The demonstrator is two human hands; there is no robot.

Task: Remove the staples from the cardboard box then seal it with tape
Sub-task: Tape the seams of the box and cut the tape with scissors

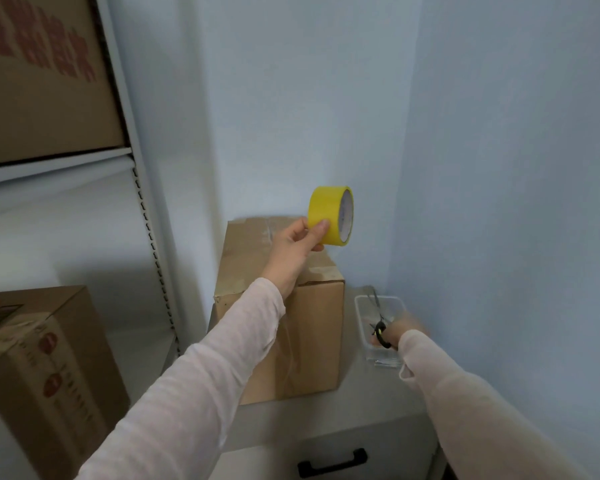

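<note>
The left hand (293, 249) is pinching a yellow tape roll (329, 216) between thumb and fingers, holding it upright just above the cardboard box (321, 317). The box is standing beneath that wrist on the table (368, 400). The right hand (400, 332), blurred, is gripping the black handles of scissors (380, 336) over a clear tray (359, 308), just beside the box.

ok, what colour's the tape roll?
Yellow. The tape roll, pinched by the left hand, shows best in the head view.
</note>
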